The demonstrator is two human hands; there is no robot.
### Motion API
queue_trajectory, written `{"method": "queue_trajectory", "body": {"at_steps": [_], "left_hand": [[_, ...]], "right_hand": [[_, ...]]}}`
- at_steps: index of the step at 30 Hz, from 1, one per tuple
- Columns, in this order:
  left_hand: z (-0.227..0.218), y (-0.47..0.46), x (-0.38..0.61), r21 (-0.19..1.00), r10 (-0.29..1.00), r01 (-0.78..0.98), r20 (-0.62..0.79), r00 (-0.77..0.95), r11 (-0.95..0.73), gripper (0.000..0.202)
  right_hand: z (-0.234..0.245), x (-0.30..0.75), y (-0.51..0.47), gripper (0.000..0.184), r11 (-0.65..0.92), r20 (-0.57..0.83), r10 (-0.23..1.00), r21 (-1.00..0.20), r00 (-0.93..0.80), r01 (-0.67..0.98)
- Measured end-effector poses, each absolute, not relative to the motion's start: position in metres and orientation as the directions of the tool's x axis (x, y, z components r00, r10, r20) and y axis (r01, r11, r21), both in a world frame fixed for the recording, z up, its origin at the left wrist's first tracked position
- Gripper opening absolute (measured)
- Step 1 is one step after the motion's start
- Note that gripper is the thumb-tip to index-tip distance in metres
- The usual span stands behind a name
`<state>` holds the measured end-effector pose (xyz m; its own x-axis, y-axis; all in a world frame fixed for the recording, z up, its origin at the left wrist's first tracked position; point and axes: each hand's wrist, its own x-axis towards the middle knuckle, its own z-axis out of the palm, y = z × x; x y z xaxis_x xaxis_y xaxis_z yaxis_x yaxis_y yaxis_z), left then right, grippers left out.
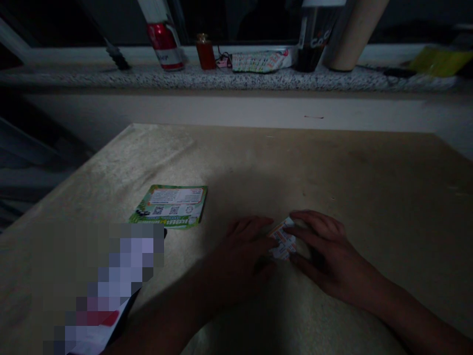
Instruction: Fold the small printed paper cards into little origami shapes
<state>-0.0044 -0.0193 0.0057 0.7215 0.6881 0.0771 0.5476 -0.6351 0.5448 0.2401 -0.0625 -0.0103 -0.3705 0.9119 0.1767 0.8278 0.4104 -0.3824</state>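
Note:
A small folded piece of paper [287, 241] with orange and blue print lies at the middle right of the table, between my two hands. My left hand [251, 246] presses its left side with the fingertips, the thumb tucked below. From the right, my right hand [325, 249] has its index and middle fingers on the paper's upper edges and its thumb at the lower corner. Shadow darkens both hands, so the exact finger contact is hard to see. To the left lies a green printed leaflet [173, 204] with QR codes, apart from both hands.
A bright slab-like device [109, 318], mostly pixelated, lies by my left forearm on the table [369, 172]. On the granite sill [221, 81] behind stand a red-and-white can [166, 47], an amber bottle [205, 52], a crumpled wrapper [258, 61], a dark cup [312, 42] and a cardboard tube [356, 34].

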Motion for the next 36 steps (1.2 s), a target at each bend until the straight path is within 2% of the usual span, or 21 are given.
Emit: {"method": "queue_trajectory", "body": {"at_steps": [6, 13, 19, 22, 31, 36], "left_hand": [[0.007, -0.022, 0.001, 0.473, 0.684, 0.571, 0.099, 0.723, -0.671, 0.029], [0.005, -0.021, 0.003, 0.45, 0.669, 0.567, 0.098, 0.737, -0.691, 0.021], [0.009, -0.025, 0.002, 0.43, 0.659, 0.579, 0.052, 0.75, -0.693, 0.015], [0.015, -0.026, 0.004, 0.44, 0.644, 0.555, 0.072, 0.762, -0.706, 0.014], [0.023, -0.027, 0.004, 0.485, 0.554, 0.471, 0.033, 0.832, -0.737, 0.026], [0.02, -0.03, 0.005, 0.475, 0.554, 0.485, 0.007, 0.833, -0.735, 0.037]], "right_hand": [[-0.008, 0.24, -0.063, 0.045, 0.435, 0.191, 0.9, -0.385, -0.391, 0.814], [-0.011, 0.242, -0.061, 0.051, 0.448, 0.215, 0.894, -0.415, -0.393, 0.792], [-0.012, 0.243, -0.057, 0.034, 0.458, 0.275, 0.888, -0.444, -0.369, 0.77], [-0.012, 0.241, -0.056, 0.027, 0.459, 0.308, 0.885, -0.446, -0.35, 0.768], [-0.012, 0.235, -0.053, 0.007, 0.426, 0.34, 0.895, -0.463, -0.289, 0.777], [-0.007, 0.233, -0.055, 0.016, 0.514, 0.329, 0.857, -0.509, -0.396, 0.69]]}}
